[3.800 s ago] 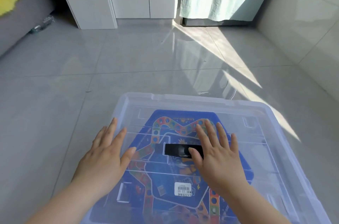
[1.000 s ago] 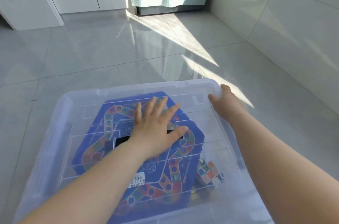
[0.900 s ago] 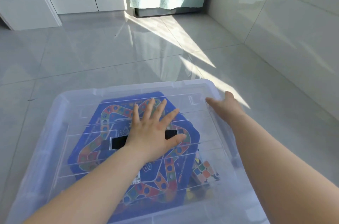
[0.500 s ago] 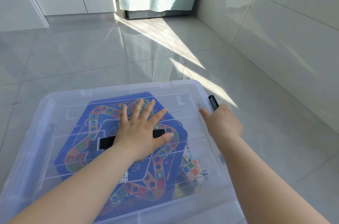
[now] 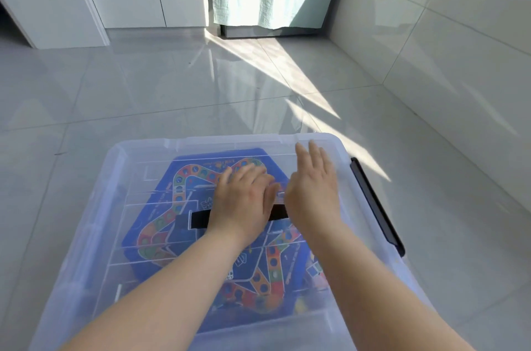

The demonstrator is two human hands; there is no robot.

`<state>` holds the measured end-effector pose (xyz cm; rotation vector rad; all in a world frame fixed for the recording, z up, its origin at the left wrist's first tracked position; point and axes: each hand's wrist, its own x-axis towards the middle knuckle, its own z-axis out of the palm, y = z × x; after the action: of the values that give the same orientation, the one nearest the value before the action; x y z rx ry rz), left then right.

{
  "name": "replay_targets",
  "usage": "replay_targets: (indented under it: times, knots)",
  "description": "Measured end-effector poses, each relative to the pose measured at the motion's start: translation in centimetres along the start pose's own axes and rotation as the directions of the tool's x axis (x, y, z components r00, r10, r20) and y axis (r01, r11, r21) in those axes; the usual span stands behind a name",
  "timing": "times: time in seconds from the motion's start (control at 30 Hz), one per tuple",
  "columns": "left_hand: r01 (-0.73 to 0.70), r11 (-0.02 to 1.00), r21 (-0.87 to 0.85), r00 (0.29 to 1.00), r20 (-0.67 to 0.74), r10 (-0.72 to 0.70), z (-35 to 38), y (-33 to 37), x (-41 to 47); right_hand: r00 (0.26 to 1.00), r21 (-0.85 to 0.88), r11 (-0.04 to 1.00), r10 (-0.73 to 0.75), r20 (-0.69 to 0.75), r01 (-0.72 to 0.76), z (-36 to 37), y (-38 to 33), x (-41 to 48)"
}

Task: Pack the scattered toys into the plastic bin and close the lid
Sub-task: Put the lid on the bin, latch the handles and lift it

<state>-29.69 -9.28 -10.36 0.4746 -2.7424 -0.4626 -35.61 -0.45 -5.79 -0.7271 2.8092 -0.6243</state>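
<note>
Tiled floor [image 5: 172, 86] carrying bin [image 5: 57, 301], lid [image 5: 138, 207] sitting on. Left hand [image 5: 244, 201] pressing lid centre, grip spread; right hand [image 5: 313, 192], grip spread, lying nearer black latch [image 5: 377, 205] running along right edge.

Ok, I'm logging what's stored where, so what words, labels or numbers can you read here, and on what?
Nothing reads clearly.
Far edge of the blue hexagonal game board under the clear plastic bin lid: a short printed line, too blurred.
Board middle, beside the left hand: white characters, blurred.
Board's near part: small white marks, too small.
</note>
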Motion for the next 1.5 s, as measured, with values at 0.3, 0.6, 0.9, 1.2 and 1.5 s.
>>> replay_targets:
  times: [0.3,0.6,0.9,1.2,1.5]
  knots:
    - [0.416,0.798,-0.436,0.845,-0.139,-0.517,-6.5,-8.7,-3.2,0.953,-0.197,0.941,-0.238,0.186,0.274,7.4,-4.6,-2.1]
    - [0.846,-0.133,-0.516,0.353,0.73,-0.584,-8.6,-18.3,-12.4,0.952,-0.257,0.931,-0.199,0.234,0.258,6.7,-5.4,-2.5]
    - [0.771,0.412,-0.485,0.583,0.28,-0.763,-10.2,-13.2,-10.5,0.949,-0.243,0.934,-0.205,0.238,0.263,6.5,-5.6,-2.5]
    - [0.769,0.62,-0.155,0.634,0.066,-0.77,-9.7,-11.3,-10.1,0.95,-0.224,0.937,-0.218,0.223,0.268,6.6,-5.5,-2.5]
    - [0.726,0.007,-0.688,0.539,0.562,-0.627,-12.2,-13.6,-11.5,0.982,0.209,0.977,0.003,-0.19,0.037,-0.2,1.4,-1.2]
